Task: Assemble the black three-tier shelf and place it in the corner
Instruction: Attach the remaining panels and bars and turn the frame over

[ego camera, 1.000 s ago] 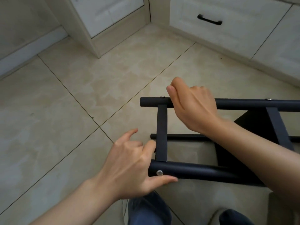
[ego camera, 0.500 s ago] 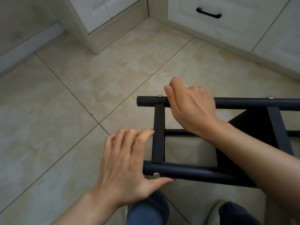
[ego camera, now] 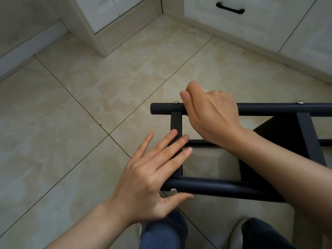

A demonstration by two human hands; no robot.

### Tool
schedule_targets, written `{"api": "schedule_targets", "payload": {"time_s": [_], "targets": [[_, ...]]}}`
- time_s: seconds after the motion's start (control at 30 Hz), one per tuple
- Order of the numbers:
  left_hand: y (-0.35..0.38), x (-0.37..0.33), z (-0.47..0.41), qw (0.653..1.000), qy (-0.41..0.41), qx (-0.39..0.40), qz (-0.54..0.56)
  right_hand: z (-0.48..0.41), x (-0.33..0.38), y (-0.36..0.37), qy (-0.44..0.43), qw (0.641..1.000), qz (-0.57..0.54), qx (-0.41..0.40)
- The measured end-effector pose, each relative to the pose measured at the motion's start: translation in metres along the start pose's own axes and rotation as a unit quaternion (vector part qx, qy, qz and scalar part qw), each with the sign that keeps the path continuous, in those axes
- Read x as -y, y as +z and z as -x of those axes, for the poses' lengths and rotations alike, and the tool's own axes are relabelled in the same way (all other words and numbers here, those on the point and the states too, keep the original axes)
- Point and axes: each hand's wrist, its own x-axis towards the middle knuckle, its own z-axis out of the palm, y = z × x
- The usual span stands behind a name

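Both hands steady the black tubular-metal shelf frame [ego camera: 224, 186], sideways at near right: my right hand [ego camera: 213, 119] wraps its far tube to bear it; my left hand [ego camera: 152, 180], fingers straight, braces the near tube.

Shelf frame [ego camera: 215, 187] apparently on its side, before cabinets [ego camera: 255, 29].

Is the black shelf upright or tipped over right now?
Tipped over. The black shelf has its long posts level over the floor; the right hand grips the far post, the left hand touches the near post.
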Motion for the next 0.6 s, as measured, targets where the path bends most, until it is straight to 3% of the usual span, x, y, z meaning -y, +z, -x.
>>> {"api": "schedule_targets", "payload": {"time_s": [0.4,0.6], "targets": [[0.000,0.003,-0.004,0.993,-0.005,0.021,0.112,-0.001,0.001,0.001,0.004,1.000,0.021,0.001],[-0.011,0.011,-0.002,0.995,0.021,0.080,0.054,0.003,0.005,-0.001,-0.006,1.000,0.014,-0.010]]}}
